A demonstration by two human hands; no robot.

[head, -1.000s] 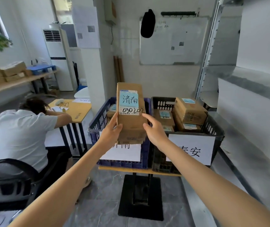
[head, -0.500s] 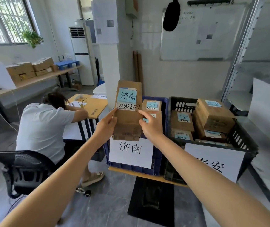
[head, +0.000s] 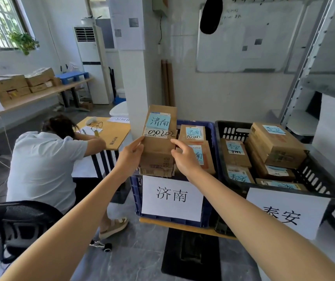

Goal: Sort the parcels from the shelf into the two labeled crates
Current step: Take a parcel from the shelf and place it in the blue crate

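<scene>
Gripped at its sides by the fingers of the left hand (head: 131, 158) and right hand (head: 184, 160), the upright parcel (head: 159, 148) now sits lower, at the front rim of the blue crate (head: 137, 191), labels matching, so release seems next

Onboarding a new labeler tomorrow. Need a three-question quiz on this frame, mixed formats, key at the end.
1. Fill in: the black crate is labeled ____.
2. Multiple choice: the writing on the held parcel matches which crate's label? A. the blue crate B. the black crate C. neither
3. True or false: the left hand and the right hand both hold the held parcel.

Key: 1. 泰安; 2. A; 3. True
</scene>
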